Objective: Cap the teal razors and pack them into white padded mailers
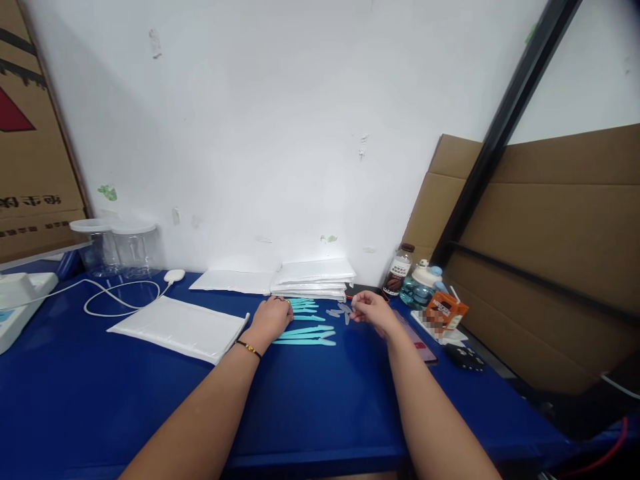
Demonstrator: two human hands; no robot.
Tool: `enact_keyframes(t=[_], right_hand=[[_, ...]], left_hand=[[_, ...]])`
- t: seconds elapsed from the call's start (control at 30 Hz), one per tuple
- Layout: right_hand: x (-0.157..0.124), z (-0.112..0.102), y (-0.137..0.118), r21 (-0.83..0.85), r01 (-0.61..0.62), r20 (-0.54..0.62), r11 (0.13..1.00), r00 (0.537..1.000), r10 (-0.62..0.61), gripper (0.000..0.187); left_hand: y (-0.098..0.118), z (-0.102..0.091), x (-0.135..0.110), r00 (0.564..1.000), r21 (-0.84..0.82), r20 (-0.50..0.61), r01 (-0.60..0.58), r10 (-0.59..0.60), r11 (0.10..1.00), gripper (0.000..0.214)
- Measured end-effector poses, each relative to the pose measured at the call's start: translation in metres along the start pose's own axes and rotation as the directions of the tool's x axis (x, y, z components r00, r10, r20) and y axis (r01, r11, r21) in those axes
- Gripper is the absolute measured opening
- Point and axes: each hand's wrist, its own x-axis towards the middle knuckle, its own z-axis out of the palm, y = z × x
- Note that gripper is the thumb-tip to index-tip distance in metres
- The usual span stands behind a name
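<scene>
Slim teal sticks, which look like eyebrow razors (315, 331), lie side by side on the blue tabletop. My left hand (273, 319) is over their left ends, fingers curled; one razor (309, 319) sticks out to the right from its fingertips. Small translucent grey pieces like blade caps (345, 311) lie loose to the right of the razors. Beside them my right hand (373, 312) is closed in a pinch, thumb against fingertips. Whatever is in that pinch is too small to make out.
White padded mailers (313, 272) are stacked by the wall; another mailer (175, 327) lies left. At right are a phone (417, 340), a dark bottle (399, 270), a blue-clear cup (420, 288), an orange drink carton (447, 310) and a black pouch (464, 357). Lidded jars (135, 250) and a white cable (107, 291) are left.
</scene>
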Motion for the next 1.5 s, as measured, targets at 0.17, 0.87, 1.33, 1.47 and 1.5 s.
enact_keyframes(t=[0.17, 0.87, 1.33, 1.47, 1.5], right_hand=[[-0.008, 0.016, -0.015, 0.496, 0.042, 0.081, 0.867, 0.992, -0.095, 0.029], [-0.006, 0.022, -0.015, 0.547, 0.079, 0.022, 0.834, 0.994, -0.109, 0.033], [-0.011, 0.039, -0.017, 0.438, 0.048, 0.182, 0.898, 0.973, -0.141, 0.034], [-0.006, 0.027, -0.010, 0.167, 0.158, 0.128, 0.973, 0.975, -0.180, 0.033], [-0.003, 0.022, -0.007, 0.051, 0.195, 0.055, 0.979, 0.979, -0.198, 0.032]], left_hand=[[0.002, -0.003, -0.001, 0.999, -0.138, 0.046, 0.029, -0.023, 0.990, 0.014], [0.004, -0.005, -0.002, 0.996, -0.313, 0.067, 0.072, -0.053, 0.947, 0.012], [0.002, 0.003, 0.001, 0.994, -0.361, 0.099, -0.008, 0.047, 0.932, 0.020], [0.006, -0.001, -0.002, 0.971, -0.362, 0.216, -0.017, 0.102, 0.932, 0.017], [0.006, -0.001, -0.003, 0.965, -0.359, 0.237, -0.018, 0.110, 0.933, 0.017]])
